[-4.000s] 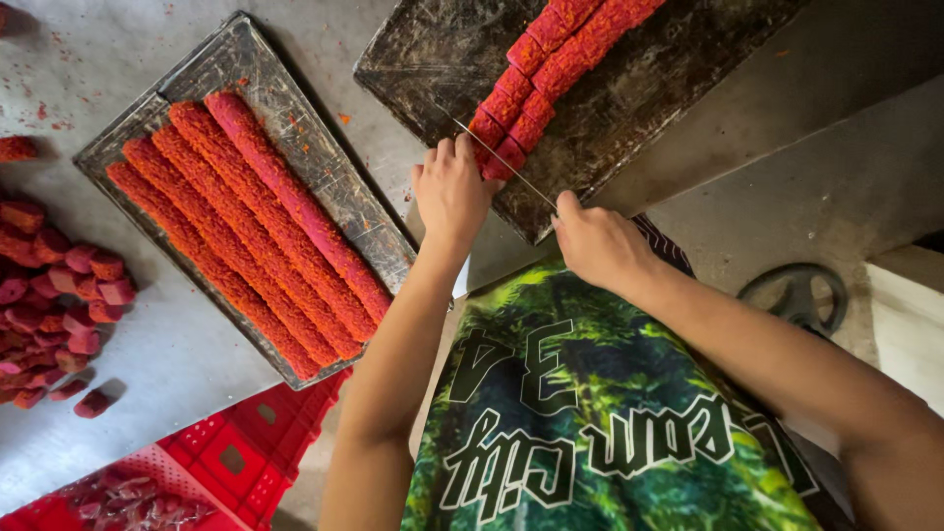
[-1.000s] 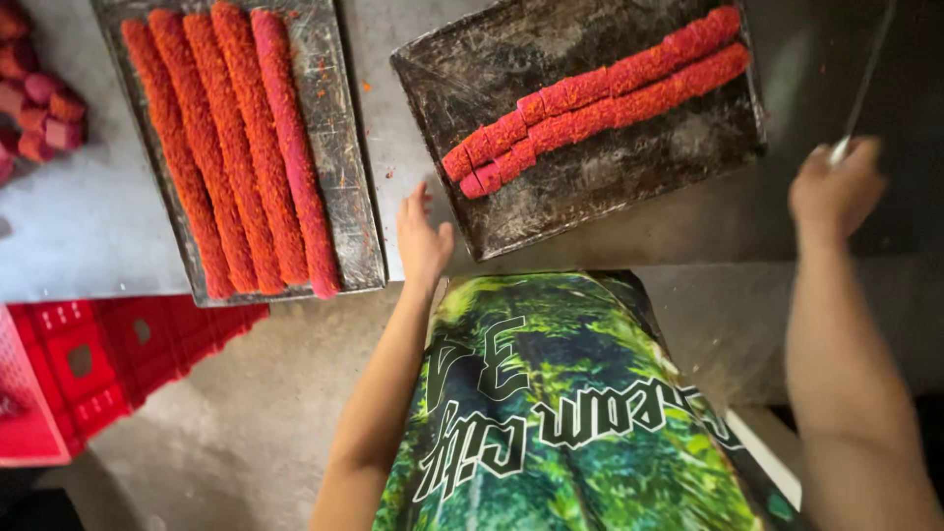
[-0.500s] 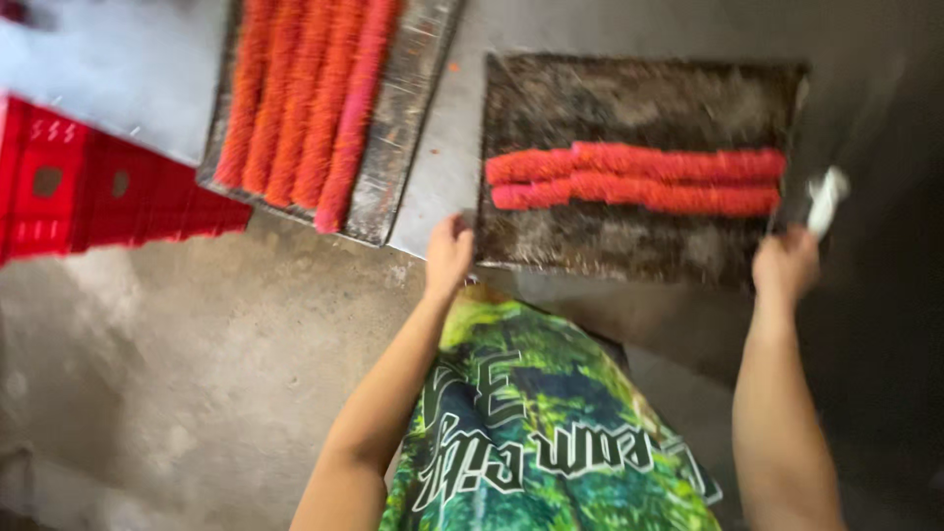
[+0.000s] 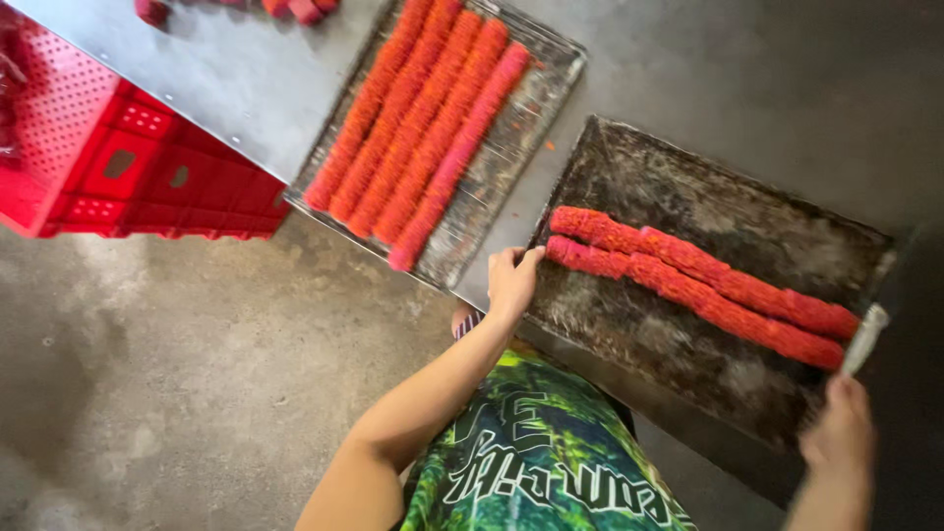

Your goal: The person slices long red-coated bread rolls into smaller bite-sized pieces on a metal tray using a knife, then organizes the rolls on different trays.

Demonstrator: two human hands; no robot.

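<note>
My left hand (image 4: pixel 513 280) grips the near left corner of a dark, stained metal tray (image 4: pixel 678 187). Its fingers curl over the rim beside the ends of two long red-orange crumbed rows (image 4: pixel 688 280) lying side by side across the tray. My right hand (image 4: pixel 841 433) is blurred at the tray's right end. It is closed around a thin white-handled tool (image 4: pixel 865 339) that points up towards the rows' far ends.
A second metal tray (image 4: pixel 511 167) holding several red-orange rows (image 4: pixel 413 128) lies to the left on the grey table (image 4: pixel 226 69). Red chunks (image 4: pixel 295 8) sit at the table's far edge. A red plastic crate (image 4: pixel 128 167) stands on the concrete floor (image 4: pixel 177 374).
The view has swung, so both trays now sit at an angle. My right hand came down from a raised position to the dark tray's right end. My left hand stayed at the tray's corner.
</note>
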